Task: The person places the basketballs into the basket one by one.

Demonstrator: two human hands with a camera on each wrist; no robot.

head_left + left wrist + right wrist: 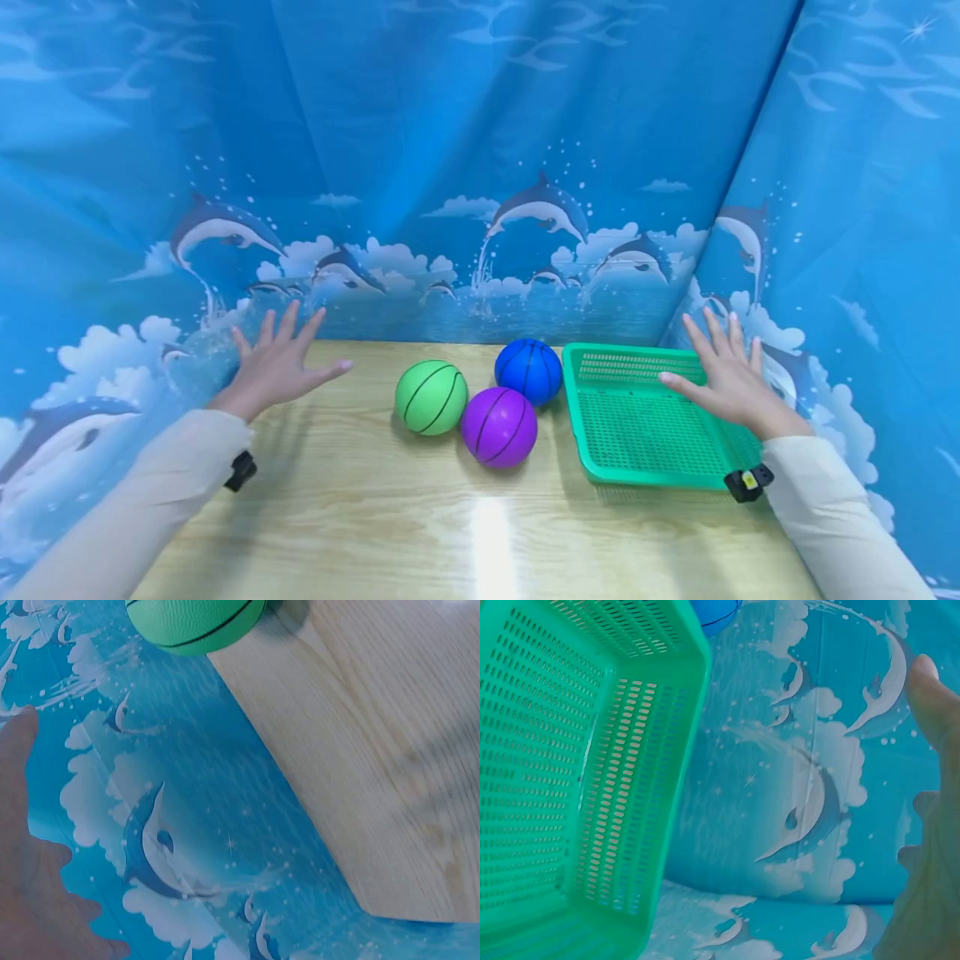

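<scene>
Three small toy basketballs lie together at the back middle of the wooden table [360, 517]: a green ball [431, 397], a purple ball [498, 427] and a blue ball [528, 371]. A green perforated basket [637, 417] sits to their right with nothing in it. My left hand [279, 364] hovers with fingers spread over the table's back left corner, holding nothing. My right hand [726, 375] hovers spread above the basket's far right edge, also holding nothing. The green ball [196, 622] shows in the left wrist view, the basket [570, 772] in the right wrist view.
A blue dolphin-print curtain [480, 167] closes in the table at the back and on both sides. The table's left edge [300, 802] drops straight to the curtain. A bright glare [491, 542] lies on the wood at the front.
</scene>
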